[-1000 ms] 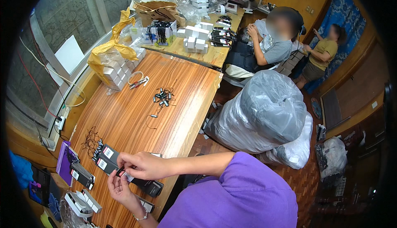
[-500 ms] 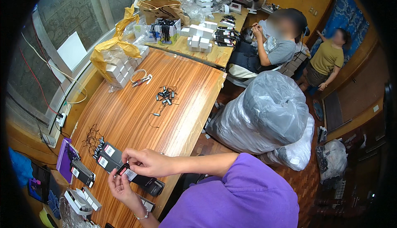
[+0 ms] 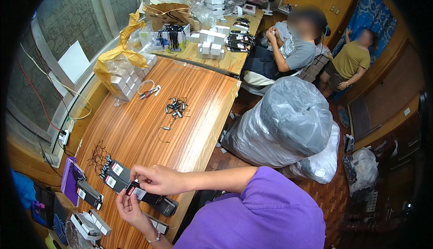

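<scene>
Both of my hands meet over the near part of the wooden table. Between them is a black card with a white label. My left hand pinches its lower left edge, while my right hand has its fingers closed at the upper edge. Just beyond lie black packaging cards with white labels, and small dark cylinders on cords stick out at their far end. Another black stack lies under my right wrist. Farther off is a loose pile of small cylinders with black cords.
Red-handled pliers lie by white boxes in a bag. Open white boxes and a purple box sit at left. Large stuffed plastic bags stand right of the table. One person sits beyond; another stands.
The whole view has shifted slightly. My hands remain together on the black card, which now shows more of its face and label. The standing person's lowered arm has moved a little.
</scene>
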`<state>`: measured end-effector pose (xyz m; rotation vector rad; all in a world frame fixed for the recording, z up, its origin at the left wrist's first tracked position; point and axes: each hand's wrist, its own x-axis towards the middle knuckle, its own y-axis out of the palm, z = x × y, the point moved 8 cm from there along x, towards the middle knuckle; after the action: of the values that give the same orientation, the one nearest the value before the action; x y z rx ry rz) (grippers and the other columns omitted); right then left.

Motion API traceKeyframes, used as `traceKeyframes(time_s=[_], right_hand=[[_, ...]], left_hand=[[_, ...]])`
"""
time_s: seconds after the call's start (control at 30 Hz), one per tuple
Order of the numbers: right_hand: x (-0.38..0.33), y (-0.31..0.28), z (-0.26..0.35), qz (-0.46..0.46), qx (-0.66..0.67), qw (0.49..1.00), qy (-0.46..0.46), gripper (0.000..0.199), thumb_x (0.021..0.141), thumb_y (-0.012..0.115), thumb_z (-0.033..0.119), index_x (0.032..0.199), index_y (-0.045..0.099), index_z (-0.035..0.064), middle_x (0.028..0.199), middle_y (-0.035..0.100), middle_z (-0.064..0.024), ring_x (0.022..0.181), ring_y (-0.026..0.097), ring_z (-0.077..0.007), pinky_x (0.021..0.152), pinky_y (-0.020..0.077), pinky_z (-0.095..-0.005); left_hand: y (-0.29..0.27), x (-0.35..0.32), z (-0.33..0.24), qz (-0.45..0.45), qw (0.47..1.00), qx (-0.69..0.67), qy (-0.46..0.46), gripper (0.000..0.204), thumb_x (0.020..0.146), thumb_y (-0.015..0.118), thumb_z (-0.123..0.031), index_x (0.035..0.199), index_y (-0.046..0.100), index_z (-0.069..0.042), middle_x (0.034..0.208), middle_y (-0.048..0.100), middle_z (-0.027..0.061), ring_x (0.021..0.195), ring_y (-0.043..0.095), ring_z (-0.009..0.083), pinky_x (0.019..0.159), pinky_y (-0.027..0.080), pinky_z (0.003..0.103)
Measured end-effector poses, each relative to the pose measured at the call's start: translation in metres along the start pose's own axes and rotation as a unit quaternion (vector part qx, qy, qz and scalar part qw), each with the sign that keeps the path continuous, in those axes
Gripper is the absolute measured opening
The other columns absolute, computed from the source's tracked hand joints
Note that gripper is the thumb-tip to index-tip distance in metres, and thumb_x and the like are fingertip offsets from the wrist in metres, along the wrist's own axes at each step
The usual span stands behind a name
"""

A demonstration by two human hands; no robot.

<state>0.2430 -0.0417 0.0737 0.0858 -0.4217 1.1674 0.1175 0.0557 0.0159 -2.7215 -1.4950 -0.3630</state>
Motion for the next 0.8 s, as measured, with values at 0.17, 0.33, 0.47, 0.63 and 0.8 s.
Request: traceKeyframes(time_s=[0.17,0.33,0.47,0.63,0.8], right_hand=[[0.001,0.005,-0.001,0.005,-0.020,1.000,-0.009,0.023,0.075,0.049,0.005,0.097,0.042,0.0037,0.055,0.047,-0.0101,0.050,0.051,-0.0262,0.049,0.0370,-0.0371],[0.001,-0.005,-0.007,-0.023,-0.033,0.999,-0.022,0.024,0.078,0.049,0.005,0.101,0.043,0.0030,0.059,0.049,-0.0060,0.052,0.052,-0.0206,0.051,0.0411,-0.0302],[0.010,0.001,-0.008,0.007,-0.034,0.999,0.004,0.024,0.079,0.049,0.006,0.102,0.043,0.0038,0.061,0.052,-0.0062,0.053,0.053,-0.0189,0.053,0.0434,-0.0292],[0.020,-0.004,-0.015,-0.051,-0.017,0.999,0.006,0.024,0.079,0.051,0.003,0.102,0.046,0.0048,0.062,0.048,-0.0033,0.057,0.049,-0.0122,0.053,0.0405,-0.0284],[0.010,-0.002,-0.017,-0.068,0.006,0.996,0.054,0.023,0.083,0.049,-0.003,0.103,0.042,0.0035,0.066,0.045,0.0011,0.059,0.040,-0.0034,0.052,0.0348,-0.0187]], left_hand=[[-0.002,-0.001,-0.002,0.000,1.000,0.009,-0.008,0.029,0.085,0.052,0.004,0.113,0.048,0.002,0.095,0.060,0.0101,0.084,0.057,0.0115,0.073,0.048,0.021],[-0.001,0.003,-0.004,0.004,1.000,-0.006,0.006,0.028,0.082,0.055,0.006,0.110,0.050,0.004,0.093,0.061,0.0130,0.084,0.060,0.0147,0.074,0.049,0.024],[-0.017,0.001,-0.014,-0.049,0.999,0.007,-0.006,0.026,0.082,0.056,0.005,0.108,0.051,0.004,0.093,0.062,0.0140,0.084,0.060,0.0154,0.074,0.050,0.024],[-0.024,0.011,-0.021,-0.078,0.996,0.046,0.020,0.021,0.080,0.060,0.006,0.100,0.057,0.005,0.096,0.062,0.0123,0.087,0.060,0.0162,0.078,0.049,0.026],[-0.007,0.018,-0.027,-0.031,1.000,0.003,0.002,0.023,0.079,0.064,0.001,0.101,0.059,0.002,0.093,0.062,0.0071,0.084,0.060,0.0119,0.073,0.049,0.022]])
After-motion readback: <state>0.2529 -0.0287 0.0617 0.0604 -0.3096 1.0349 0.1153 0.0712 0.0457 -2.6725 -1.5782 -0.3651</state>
